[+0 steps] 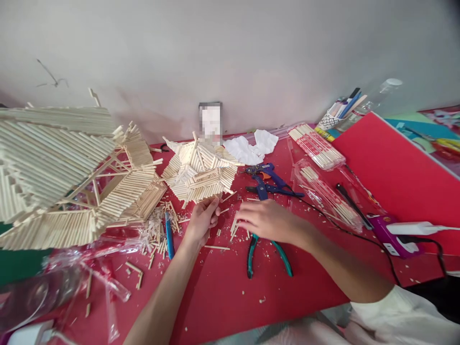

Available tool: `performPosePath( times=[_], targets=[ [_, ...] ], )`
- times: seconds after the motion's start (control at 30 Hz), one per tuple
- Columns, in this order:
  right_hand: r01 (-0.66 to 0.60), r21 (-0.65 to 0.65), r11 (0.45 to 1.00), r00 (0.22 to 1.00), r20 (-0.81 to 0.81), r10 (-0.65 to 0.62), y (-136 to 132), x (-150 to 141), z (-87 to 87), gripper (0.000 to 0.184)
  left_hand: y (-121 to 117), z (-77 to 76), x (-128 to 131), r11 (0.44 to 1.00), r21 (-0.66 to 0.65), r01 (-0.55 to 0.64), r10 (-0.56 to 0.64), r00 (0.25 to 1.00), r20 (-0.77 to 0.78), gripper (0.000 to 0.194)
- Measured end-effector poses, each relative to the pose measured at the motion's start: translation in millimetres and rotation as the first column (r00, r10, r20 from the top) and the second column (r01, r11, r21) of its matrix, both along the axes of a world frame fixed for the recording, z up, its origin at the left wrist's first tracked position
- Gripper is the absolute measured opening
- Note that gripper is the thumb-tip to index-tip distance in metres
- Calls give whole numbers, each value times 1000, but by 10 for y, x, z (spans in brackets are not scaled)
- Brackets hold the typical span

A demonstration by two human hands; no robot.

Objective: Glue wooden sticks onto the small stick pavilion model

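My left hand (205, 218) is closed in a pinch at the front edge of a star-shaped model of pale wooden sticks (201, 170). What lies between its thumb and fingers is hidden. My right hand (264, 219) reaches in from the right, its fingers stretched out over a few short cut sticks (234, 231) on the red tabletop (223, 292). Just below that palm lie pliers with green handles (283, 258), their jaws covered by the hand. Behind it rest a blue glue gun (271, 175) and blue cutters (264, 189).
At left stands a large stick-built roofed structure (57, 163). A blue pen-like tool (168, 237) lies beside a pile of cut sticks (158, 235). Packs of sticks (316, 146), a purple power strip (391, 235) and a red board (402, 167) occupy the right. A phone-like object (211, 122) leans against the wall.
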State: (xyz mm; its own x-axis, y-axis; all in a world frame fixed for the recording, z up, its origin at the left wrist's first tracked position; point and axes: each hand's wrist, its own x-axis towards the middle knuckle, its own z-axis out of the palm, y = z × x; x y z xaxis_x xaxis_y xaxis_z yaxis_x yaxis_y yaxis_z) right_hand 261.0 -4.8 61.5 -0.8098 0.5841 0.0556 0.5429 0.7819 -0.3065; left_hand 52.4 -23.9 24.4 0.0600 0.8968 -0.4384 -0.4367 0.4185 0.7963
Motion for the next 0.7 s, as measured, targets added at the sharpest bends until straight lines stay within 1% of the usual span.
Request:
performPosePath(
  times=[0.03, 0.1, 0.2, 0.37, 0.6, 0.7],
  targets=[
    [-68, 32, 997, 998, 5, 68, -53, -119, -46, 15, -2, 2, 1, 1000, 0, -2, 2, 1000, 1, 50],
    [-170, 83, 982, 984, 65, 165, -116, -305, -150, 14, -5, 5, 2, 1000, 3, -4, 4, 1000, 3, 50],
    [-247, 120, 962, 967, 96, 236, -136, -440, -277, 13, -7, 6, 4, 1000, 6, -8, 8, 1000, 10, 48],
    [-260, 158, 953, 965, 68, 252, -122, -461, -364, 12, -3, -11, 4, 1000, 8, -10, 9, 1000, 18, 49],
    [-258, 155, 954, 966, 51, 253, -115, -454, -370, 18, -5, -12, 2, 1000, 8, -10, 10, 1000, 13, 49],
    [-249, 144, 958, 968, 50, 244, -117, -442, -386, 18, -5, -9, 1, 1000, 13, -7, 6, 1000, 20, 48]
  ],
)
